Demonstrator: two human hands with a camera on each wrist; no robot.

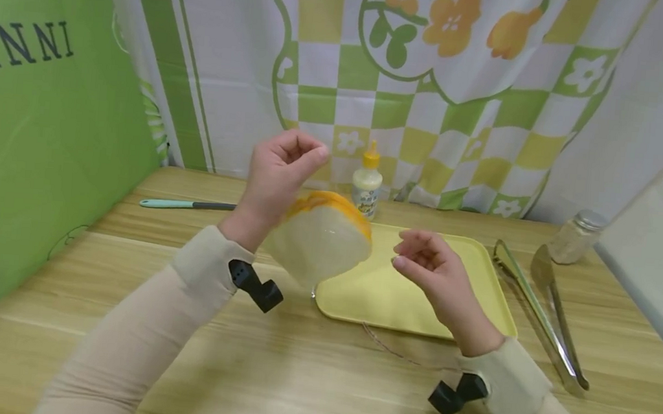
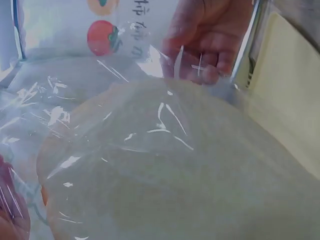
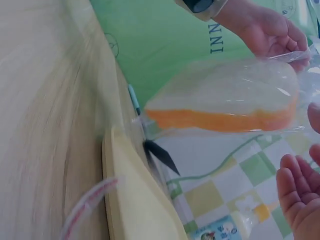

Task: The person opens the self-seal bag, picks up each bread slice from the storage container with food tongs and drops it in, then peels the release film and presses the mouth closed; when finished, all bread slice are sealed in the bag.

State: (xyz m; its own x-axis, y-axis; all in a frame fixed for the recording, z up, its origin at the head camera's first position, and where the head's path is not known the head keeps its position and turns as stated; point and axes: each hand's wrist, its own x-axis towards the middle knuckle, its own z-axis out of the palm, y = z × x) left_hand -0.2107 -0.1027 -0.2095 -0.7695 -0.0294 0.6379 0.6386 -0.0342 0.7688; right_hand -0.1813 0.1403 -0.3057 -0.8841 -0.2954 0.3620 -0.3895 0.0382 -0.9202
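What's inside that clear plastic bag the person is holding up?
The clear plastic bag, gripped at its top by the left hand, holds a pale slice of bread with an orange crust. Whether more slices lie behind it cannot be seen. The right hand hovers open beside it.

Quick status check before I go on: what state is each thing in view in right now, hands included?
left hand: raised, pinching the bag's top
bagged bread: in clear plastic, hanging tilted above the tray's left end
right hand: open, beside the bread, holding nothing
tray: flat on the table
tongs: lying right of the tray
squeeze bottle: upright, capped
jar: upright, lidded
spatula: lying flat
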